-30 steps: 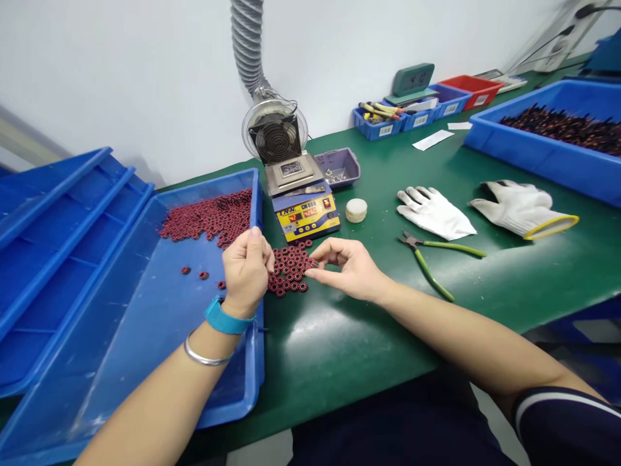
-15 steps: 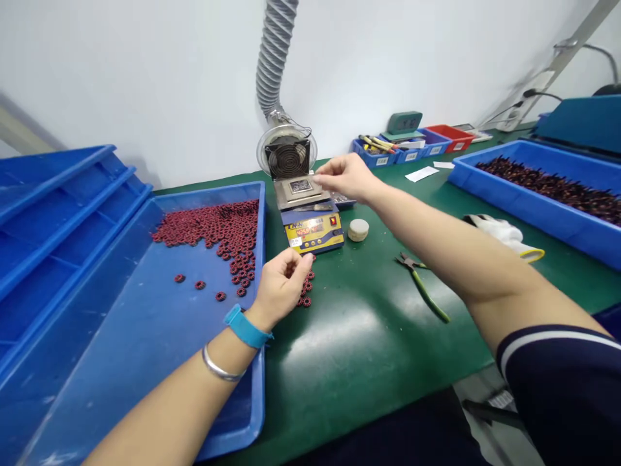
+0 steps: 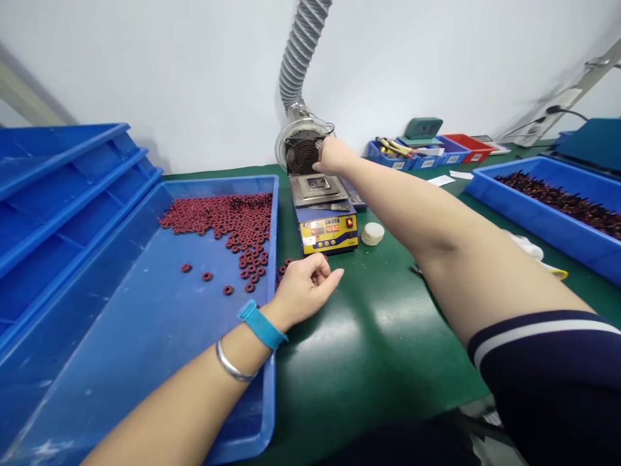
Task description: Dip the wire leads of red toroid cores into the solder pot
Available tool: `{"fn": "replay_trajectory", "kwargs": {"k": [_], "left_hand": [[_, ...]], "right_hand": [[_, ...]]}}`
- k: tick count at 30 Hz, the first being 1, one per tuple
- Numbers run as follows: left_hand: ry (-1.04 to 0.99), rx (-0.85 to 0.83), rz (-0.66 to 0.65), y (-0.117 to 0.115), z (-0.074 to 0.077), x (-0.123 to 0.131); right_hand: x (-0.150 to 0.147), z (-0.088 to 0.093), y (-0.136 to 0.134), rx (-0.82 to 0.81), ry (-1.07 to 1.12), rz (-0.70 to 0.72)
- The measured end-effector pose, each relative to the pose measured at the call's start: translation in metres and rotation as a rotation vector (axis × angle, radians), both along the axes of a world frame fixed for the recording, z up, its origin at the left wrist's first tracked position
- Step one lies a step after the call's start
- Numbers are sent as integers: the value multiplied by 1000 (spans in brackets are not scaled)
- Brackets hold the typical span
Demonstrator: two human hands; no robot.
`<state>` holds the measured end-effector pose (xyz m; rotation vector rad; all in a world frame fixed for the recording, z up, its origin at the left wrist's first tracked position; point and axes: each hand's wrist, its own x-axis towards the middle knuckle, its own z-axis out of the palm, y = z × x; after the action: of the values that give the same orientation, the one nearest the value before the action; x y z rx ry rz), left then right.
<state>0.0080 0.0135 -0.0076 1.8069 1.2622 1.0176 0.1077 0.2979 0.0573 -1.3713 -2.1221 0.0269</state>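
Observation:
My right hand (image 3: 334, 156) reaches out in front of the round fume-extractor opening (image 3: 305, 155), above the solder pot (image 3: 328, 234). Its fingers are bent together; what they hold, if anything, cannot be made out. The pot has a yellow front panel with a lit red display and a small square bath (image 3: 317, 184) on top. My left hand (image 3: 310, 290) hovers at the right rim of the blue tray (image 3: 270, 362), fingers loosely curled and thumb apart, with nothing visible in it. Many red-and-black ring coils (image 3: 213, 217) lie in that tray; several more sit on the table behind my left hand.
A round whitish sponge-like block (image 3: 372, 233) stands right of the pot. Pliers (image 3: 416, 268) are mostly hidden under my right forearm. At the right are a glove (image 3: 526, 246) and a blue tray of dark parts (image 3: 557, 197). Small bins (image 3: 429, 158) line the wall; stacked trays (image 3: 63, 188) stand left.
My right hand has moved from beside the pot's top up to the extractor opening. My left hand's thumb points farther out from the curled fingers. The view has shifted slightly.

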Motion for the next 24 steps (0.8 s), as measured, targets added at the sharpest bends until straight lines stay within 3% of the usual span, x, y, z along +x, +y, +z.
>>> {"fn": "replay_trajectory", "kwargs": {"k": [7,16,20,24], "left_hand": [[8,-19,-47,1,-3,0],[20,-29,-54,2,-5,0],[11,-25,-40,2,-4,-1],[-11,-23,-29,2,-3,0]], "right_hand": [[-1,-12,5,9,-11,51],[-1,11,-23,-87,-27,-38],[10,22,-29,-134,145,24],[27,25,-55,-444,503,139]]}}
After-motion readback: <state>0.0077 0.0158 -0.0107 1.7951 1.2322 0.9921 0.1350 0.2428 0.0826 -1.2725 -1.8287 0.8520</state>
